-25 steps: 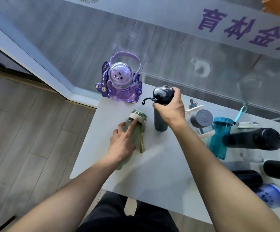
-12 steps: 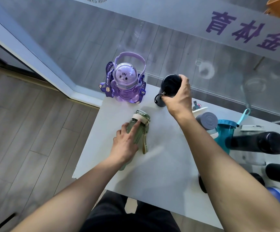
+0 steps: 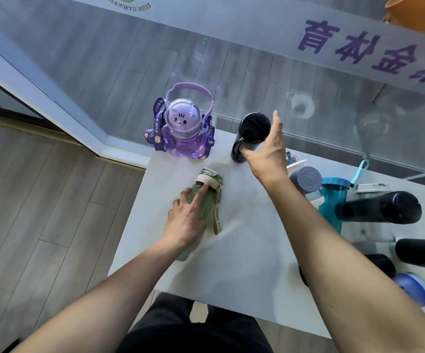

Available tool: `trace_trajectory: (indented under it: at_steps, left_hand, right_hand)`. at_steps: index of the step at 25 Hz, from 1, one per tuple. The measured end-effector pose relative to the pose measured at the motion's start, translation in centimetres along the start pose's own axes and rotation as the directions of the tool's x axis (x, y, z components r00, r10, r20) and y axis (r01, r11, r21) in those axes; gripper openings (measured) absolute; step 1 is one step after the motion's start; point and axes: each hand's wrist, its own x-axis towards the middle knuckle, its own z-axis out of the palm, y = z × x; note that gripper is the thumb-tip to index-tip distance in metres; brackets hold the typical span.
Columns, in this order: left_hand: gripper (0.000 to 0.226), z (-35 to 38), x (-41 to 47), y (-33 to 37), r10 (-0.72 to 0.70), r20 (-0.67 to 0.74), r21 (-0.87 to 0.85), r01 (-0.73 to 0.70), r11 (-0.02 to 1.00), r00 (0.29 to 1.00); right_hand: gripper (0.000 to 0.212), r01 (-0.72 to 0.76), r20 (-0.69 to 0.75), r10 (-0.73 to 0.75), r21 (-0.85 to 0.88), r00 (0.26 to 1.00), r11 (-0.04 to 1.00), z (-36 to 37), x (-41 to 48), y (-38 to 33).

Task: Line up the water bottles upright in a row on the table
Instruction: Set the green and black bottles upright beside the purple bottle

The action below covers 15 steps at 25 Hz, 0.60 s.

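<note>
At the far left corner of the tabletop (image 3: 244,250), the strap of the purple bottle (image 3: 183,131) reads "nice day". The right hand (image 3: 267,151), grip open, is beside the dark bottle (image 3: 253,128). The left hand (image 3: 186,222) clasps the green bottle (image 3: 206,200).

Bright, even daylight is filling the scene, washing the white rectangular tabletop (image 3: 244,250) almost flat and leaving only a soft, faint shadow beside the pale green translucent plastic bottle (image 3: 210,205). The clear glass wall (image 3: 257,72) at the far side is carrying a milky sheen and pale ghost reflections (image 3: 300,105) of bottles toward the far right. The wide-angle lens is bending the grey wooden floor planks (image 3: 40,212) on the left and swelling the bare forearms (image 3: 109,296) at the near edge, while the blue-capped bottle (image 3: 412,289) at the near right is smearing into blur.
</note>
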Motion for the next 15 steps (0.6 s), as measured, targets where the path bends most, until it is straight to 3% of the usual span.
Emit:
trace_trajectory:
  at_steps: [4,8,12,15]
  left_hand:
    - [0.110,-0.3,0.8,-0.7,-0.049,0.014,-0.079,0.050,0.996,0.999]
    - [0.094,-0.1,1.7,-1.3,-0.117,0.057,-0.187,0.126,0.974,0.991]
    - [0.087,-0.1,0.5,-1.1,0.006,0.004,-0.262,-0.004,0.965,1.000]
    - [0.087,-0.1,-1.3,-0.5,0.168,-0.065,-0.320,-0.180,0.930,0.984]
  right_hand:
    - [0.096,0.088,-0.113,-0.091,-0.026,0.989,0.996,-0.7,-4.3,-0.2]
    - [0.080,0.074,-0.106,-0.075,-0.016,0.991,0.997,0.2,-9.8,1.5]
    - [0.067,-0.007,0.057,0.010,-0.052,0.998,0.999,0.3,-12.6,3.0]
    - [0.070,-0.044,0.092,0.050,-0.069,0.995,0.997,-0.1,-13.5,3.1]
